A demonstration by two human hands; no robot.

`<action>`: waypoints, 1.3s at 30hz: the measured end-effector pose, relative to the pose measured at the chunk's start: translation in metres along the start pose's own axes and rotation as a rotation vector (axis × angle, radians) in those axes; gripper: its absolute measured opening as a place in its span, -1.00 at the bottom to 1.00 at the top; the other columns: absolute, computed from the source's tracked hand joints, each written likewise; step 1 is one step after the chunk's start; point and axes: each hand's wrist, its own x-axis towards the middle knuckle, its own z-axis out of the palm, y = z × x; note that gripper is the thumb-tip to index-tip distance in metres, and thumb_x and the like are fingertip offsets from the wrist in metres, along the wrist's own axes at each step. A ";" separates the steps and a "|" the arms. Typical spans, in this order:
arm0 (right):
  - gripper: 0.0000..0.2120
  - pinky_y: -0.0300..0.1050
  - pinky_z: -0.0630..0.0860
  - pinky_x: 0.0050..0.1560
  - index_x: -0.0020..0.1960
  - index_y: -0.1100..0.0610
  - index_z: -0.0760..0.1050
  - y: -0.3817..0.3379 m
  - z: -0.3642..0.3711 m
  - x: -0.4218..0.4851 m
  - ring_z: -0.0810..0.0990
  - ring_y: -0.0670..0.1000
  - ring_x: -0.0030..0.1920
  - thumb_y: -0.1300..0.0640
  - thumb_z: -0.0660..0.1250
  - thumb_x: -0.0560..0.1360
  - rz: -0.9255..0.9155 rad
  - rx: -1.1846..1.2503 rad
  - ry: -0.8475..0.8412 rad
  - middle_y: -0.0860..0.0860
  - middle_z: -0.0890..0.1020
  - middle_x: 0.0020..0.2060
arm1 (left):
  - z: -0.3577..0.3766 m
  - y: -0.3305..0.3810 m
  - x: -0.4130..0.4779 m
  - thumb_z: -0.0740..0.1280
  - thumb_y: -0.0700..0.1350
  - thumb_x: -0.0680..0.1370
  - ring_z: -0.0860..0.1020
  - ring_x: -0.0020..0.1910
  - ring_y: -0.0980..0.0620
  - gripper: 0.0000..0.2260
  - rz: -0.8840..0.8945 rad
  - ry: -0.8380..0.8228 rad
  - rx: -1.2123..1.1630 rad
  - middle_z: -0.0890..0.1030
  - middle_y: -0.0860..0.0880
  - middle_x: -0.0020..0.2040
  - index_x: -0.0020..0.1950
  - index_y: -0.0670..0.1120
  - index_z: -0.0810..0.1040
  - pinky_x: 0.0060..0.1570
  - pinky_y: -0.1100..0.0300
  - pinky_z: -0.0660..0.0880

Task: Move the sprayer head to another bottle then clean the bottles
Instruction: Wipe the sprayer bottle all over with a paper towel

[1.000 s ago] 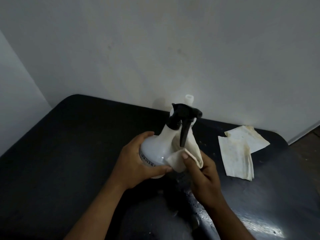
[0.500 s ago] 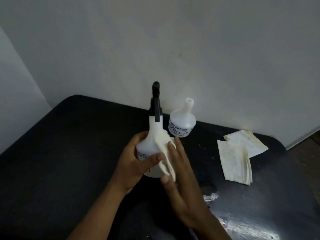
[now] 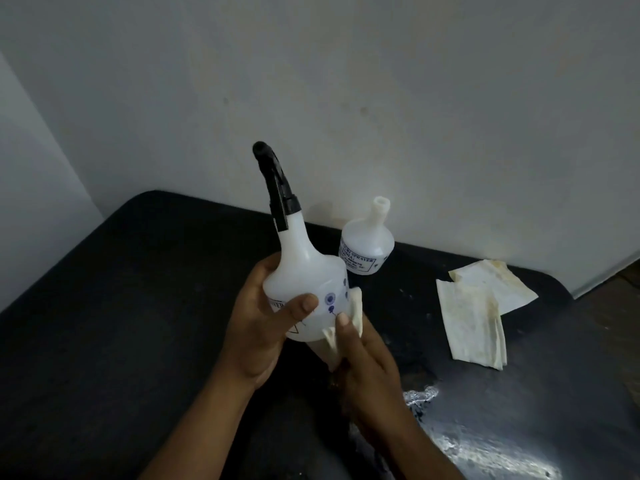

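Our left hand [image 3: 258, 336] is wrapped around the belly of the white spray bottle [image 3: 304, 292], thumb pressed across the printed label, holding it lifted off the counter [image 3: 104, 323] and tilted with its neck leaning up and to the left. Our right hand [image 3: 367, 372] sits just beside it on the right, fingers closed on a pale cloth [image 3: 341, 336] pressed against the bottle's lower right side and base. Black sprayer head [image 3: 275, 188] is seated on the neck of this held bottle, above and beyond the left hand, nozzle end uppermost.

Right of the right hand, wet shiny patches [image 3: 467, 441] show on the dark counter. Farther right and beyond that hand lies a second, stained cloth [image 3: 474, 313], partly folded, flat on the counter and well apart from both hands.

Beyond the held bottle, near the wall [image 3: 346, 98], the second white bottle [image 3: 365, 245] stands upright on the counter, neck open, label facing us.
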 end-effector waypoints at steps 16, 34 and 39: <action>-0.73 -0.01 0.63 0.02 0.09 0.21 0.64 -0.002 -0.013 0.007 0.66 0.23 0.12 0.06 0.40 0.48 0.243 0.348 0.147 0.28 0.67 0.09 | -0.005 -0.003 0.004 0.67 0.12 0.06 0.62 0.12 0.04 -0.17 0.061 0.018 0.309 0.60 0.10 0.15 0.27 0.12 0.45 -0.12 0.16 0.63; -0.61 -0.20 0.63 -0.26 -0.29 -0.03 0.67 -0.015 -0.027 0.008 0.68 -0.10 -0.30 0.21 0.23 0.61 0.099 -0.126 0.497 0.09 0.73 -0.18 | 0.004 0.001 -0.007 0.62 -0.06 0.23 0.50 0.30 0.15 -0.22 -0.048 -0.503 0.586 0.53 0.19 0.30 0.38 0.16 0.38 0.23 0.17 0.50; -0.77 -0.35 0.57 -0.02 0.15 -0.12 0.60 -0.020 -0.021 0.002 0.63 -0.19 0.09 0.05 0.20 0.62 -0.342 -0.346 0.392 -0.23 0.68 0.04 | 0.017 -0.012 -0.012 0.58 -0.15 0.25 0.57 0.25 -0.06 -0.27 -0.076 -0.304 0.286 0.59 -0.03 0.26 0.37 -0.02 0.40 0.14 0.04 0.57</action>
